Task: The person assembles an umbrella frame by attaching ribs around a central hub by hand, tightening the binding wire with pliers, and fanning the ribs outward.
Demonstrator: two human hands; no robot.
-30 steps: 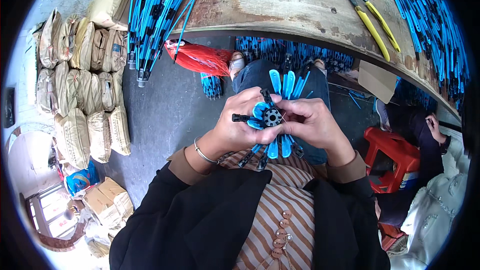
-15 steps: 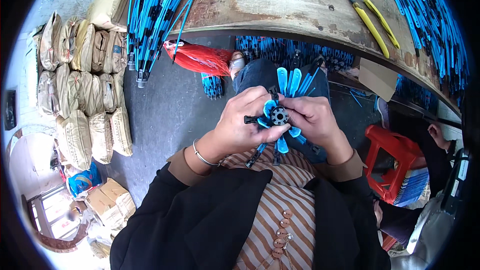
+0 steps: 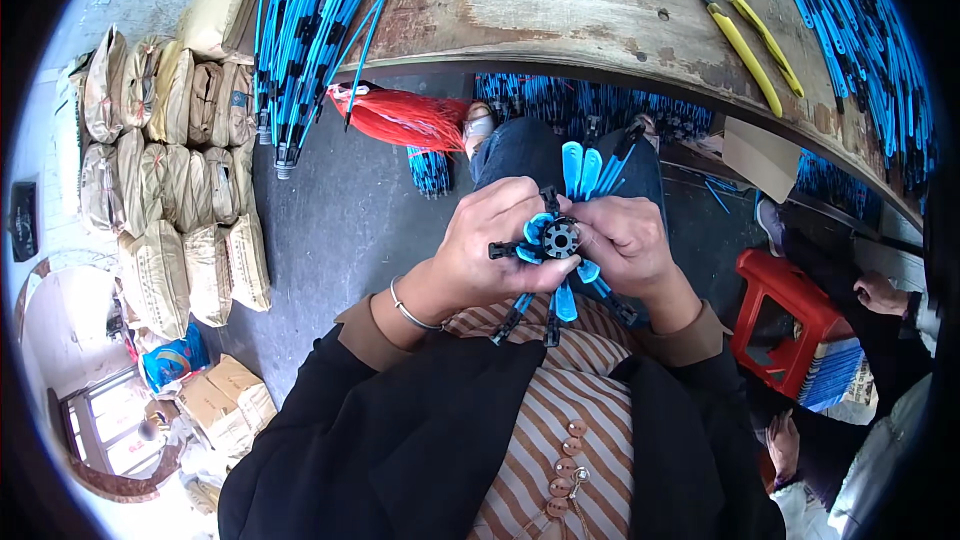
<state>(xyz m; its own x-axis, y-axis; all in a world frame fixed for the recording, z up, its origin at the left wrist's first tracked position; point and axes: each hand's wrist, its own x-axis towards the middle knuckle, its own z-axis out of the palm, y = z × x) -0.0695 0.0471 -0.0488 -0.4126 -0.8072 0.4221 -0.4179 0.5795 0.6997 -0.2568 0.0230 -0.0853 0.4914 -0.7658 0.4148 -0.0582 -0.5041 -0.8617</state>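
Above my lap I hold what looks like an umbrella frame: a round black slotted hub (image 3: 561, 238) with blue ribs (image 3: 566, 303) and black joints fanning out around it. My left hand (image 3: 488, 237) is wrapped round it from the left, its thumb pressed just under the hub. At the hub's right edge my right hand (image 3: 630, 242) pinches, fingers closed. What lies between those right fingertips is mostly hidden, though it seems to be a rib of the frame. Longer blue ribs (image 3: 582, 170) point away from me past the right hand.
A worn wooden table (image 3: 560, 0) stands ahead, bearing yellow-handled pliers (image 3: 745, 45) and blue rib bundles (image 3: 320, 30) at both ends. Beneath it lies a red bundle (image 3: 405, 115). Stuffed sacks (image 3: 155, 270) line the left. At right, another person's hand (image 3: 880, 295) is near a red stool (image 3: 790, 315).
The frame has tilted slightly in my hands, so its hub faces me more squarely. Both hands keep their hold. The other person's lower hand at right has shifted into fuller view.
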